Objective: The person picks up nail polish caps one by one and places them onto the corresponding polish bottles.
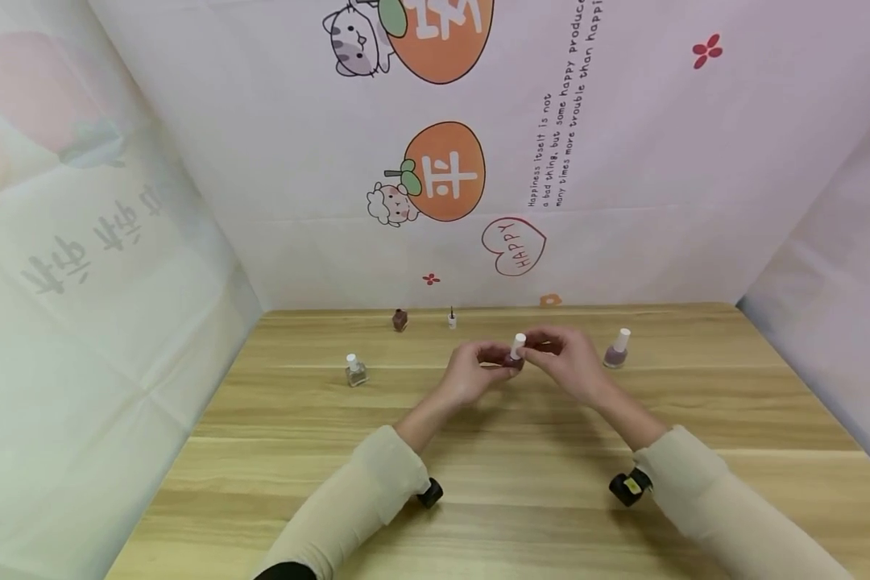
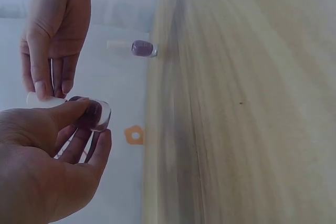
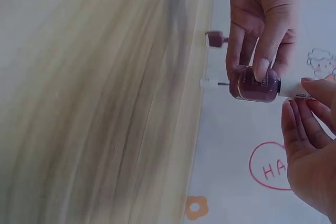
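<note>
Over the back of the table, my two hands meet on a bottle of dark purple nail polish [image 3: 247, 85]. The left hand [image 1: 470, 374] holds its glass body between thumb and fingers. At the other end, the right hand [image 1: 571, 369] pinches the white cap [image 3: 294, 88]. The cap sits on the neck; whether it is fully tightened I cannot tell. In the left wrist view the bottle [image 2: 98, 116] lies nearly sideways across the picture. A mauve nail polish bottle [image 1: 615, 354] with a white cap stands just right of the right hand.
Near the back edge stand an uncapped dark nail polish bottle [image 1: 400, 321] and a white cap [image 1: 453, 321] with its brush pointing up. A clear nail polish bottle [image 1: 356, 373] with a white cap is at left. Printed cloth [image 1: 319, 266] hangs behind the wooden table [image 1: 522, 515].
</note>
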Demonstrator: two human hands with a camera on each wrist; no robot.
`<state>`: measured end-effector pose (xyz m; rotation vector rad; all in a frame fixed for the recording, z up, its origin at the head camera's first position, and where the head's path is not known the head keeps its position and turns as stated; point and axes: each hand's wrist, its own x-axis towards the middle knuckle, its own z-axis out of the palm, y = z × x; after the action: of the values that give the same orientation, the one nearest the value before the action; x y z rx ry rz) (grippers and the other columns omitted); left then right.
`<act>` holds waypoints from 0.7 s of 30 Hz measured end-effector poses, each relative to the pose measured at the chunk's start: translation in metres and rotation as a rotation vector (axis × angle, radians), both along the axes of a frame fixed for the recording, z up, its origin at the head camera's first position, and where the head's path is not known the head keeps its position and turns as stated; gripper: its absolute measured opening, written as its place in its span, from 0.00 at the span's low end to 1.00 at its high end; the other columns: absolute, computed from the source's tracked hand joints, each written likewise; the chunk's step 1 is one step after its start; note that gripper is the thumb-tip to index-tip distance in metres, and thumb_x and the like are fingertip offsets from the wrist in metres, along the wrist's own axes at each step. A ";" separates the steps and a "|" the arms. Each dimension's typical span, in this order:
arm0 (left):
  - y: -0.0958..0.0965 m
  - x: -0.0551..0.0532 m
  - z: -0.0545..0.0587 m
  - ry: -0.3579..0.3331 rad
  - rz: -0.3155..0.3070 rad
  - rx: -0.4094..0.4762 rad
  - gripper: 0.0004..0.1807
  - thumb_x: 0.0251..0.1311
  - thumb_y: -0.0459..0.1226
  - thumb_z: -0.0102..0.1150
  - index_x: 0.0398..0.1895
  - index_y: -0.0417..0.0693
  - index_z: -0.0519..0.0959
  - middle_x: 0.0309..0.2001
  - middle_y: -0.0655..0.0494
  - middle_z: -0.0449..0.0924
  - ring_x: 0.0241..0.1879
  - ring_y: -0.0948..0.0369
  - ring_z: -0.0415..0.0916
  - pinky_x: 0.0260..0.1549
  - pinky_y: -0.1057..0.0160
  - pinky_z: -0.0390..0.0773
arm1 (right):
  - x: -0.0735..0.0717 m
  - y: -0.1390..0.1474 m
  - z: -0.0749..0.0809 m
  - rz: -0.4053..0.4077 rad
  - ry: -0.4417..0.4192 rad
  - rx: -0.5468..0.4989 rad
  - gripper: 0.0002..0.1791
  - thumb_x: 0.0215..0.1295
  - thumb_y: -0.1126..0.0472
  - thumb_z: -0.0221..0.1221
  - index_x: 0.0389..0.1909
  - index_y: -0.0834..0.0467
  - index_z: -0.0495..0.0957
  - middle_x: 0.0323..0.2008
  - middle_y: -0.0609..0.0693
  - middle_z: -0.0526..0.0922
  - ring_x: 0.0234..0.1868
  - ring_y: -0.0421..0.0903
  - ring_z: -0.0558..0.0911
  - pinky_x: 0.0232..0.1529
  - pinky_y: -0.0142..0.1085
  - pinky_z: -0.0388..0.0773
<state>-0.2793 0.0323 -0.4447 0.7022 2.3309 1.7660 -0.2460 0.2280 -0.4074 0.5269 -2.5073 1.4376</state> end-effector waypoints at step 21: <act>0.018 -0.031 -0.001 0.017 0.091 -0.009 0.12 0.61 0.30 0.71 0.48 0.41 0.86 0.44 0.52 0.89 0.46 0.62 0.85 0.46 0.69 0.82 | -0.033 0.004 -0.004 -0.066 -0.030 -0.036 0.13 0.69 0.63 0.67 0.51 0.64 0.83 0.46 0.60 0.86 0.51 0.56 0.86 0.54 0.45 0.83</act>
<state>-0.3101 0.0505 -0.4452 0.6221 2.4172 1.7917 -0.2788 0.2321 -0.4116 0.4143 -2.4917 1.4744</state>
